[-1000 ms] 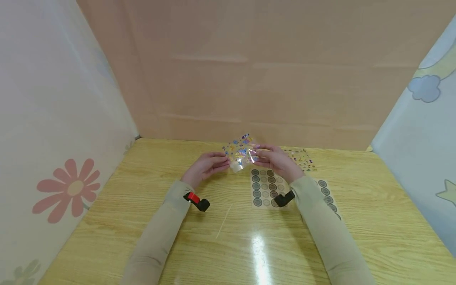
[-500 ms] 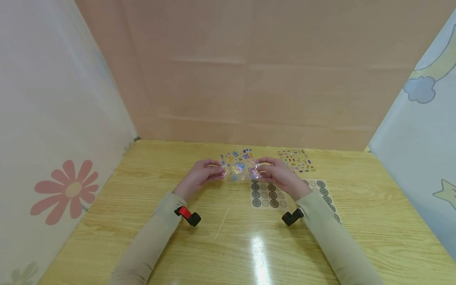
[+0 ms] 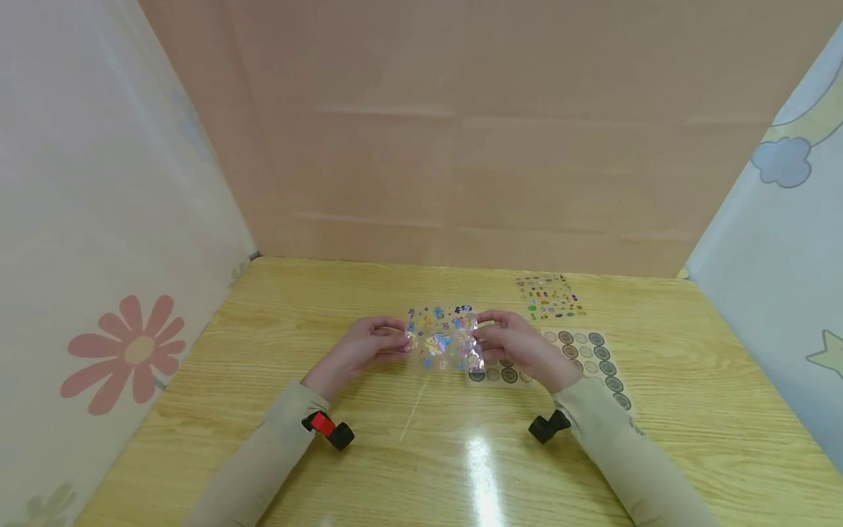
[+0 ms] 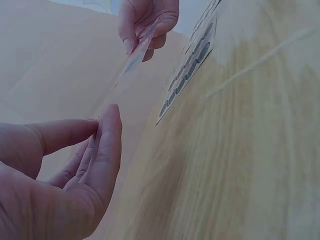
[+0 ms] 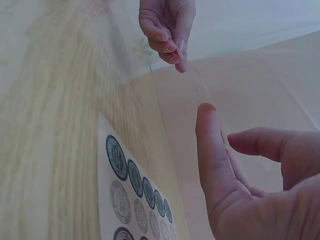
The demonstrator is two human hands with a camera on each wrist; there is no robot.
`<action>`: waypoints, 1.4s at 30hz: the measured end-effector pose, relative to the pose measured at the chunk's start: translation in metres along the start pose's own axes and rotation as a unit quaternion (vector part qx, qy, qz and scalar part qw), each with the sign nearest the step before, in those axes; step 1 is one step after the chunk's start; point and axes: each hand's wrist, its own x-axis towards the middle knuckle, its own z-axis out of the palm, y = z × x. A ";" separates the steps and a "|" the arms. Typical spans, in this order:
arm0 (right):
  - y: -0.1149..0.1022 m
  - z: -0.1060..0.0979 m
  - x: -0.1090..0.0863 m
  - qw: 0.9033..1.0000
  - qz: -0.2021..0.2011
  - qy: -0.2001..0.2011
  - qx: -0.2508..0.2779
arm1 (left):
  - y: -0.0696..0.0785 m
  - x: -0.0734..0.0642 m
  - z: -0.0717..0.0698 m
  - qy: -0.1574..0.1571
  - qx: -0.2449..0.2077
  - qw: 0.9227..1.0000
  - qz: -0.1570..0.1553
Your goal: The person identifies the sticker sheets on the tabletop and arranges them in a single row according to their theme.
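Observation:
Between both hands is a clear sticker sheet (image 3: pixel 437 340) with small colourful figures, held up off the table. My left hand (image 3: pixel 374 342) pinches its left edge between thumb and fingers; the left wrist view shows that thumb and forefinger meeting at the edge. The right hand (image 3: pixel 512 338) grips the opposite edge, where the film shines with glare. In the right wrist view the sheet is nearly edge-on and hard to make out. Below the right hand lies a sheet of round dark and pale stamp-like stickers (image 3: pixel 586 359), partly covered by that hand and the clear sheet.
Another clear sheet with tiny coloured stickers (image 3: pixel 549 296) lies flat behind the right hand. The wooden table (image 3: pixel 316 293) meets a brown covered wall (image 3: pixel 461 168) at the back. Patterned side panels stand left and right. A pale scratch (image 3: pixel 415 410) marks the table.
Both hands have come nearer to me with the clear sticker sheet, which was tilted and now sits squarer. More of the tiny-sticker sheet and round stickers shows behind the right hand.

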 end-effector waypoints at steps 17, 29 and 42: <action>0.026 0.043 -0.012 0.998 0.003 -0.041 0.048 | -0.011 -0.046 -0.027 -0.008 0.062 0.998 0.007; 0.036 0.078 -0.019 0.992 0.029 -0.084 0.088 | -0.020 -0.086 -0.050 -0.013 0.073 0.997 -0.009; 0.043 0.108 -0.020 0.986 0.042 -0.127 0.099 | -0.031 -0.116 -0.074 -0.002 0.063 0.998 -0.030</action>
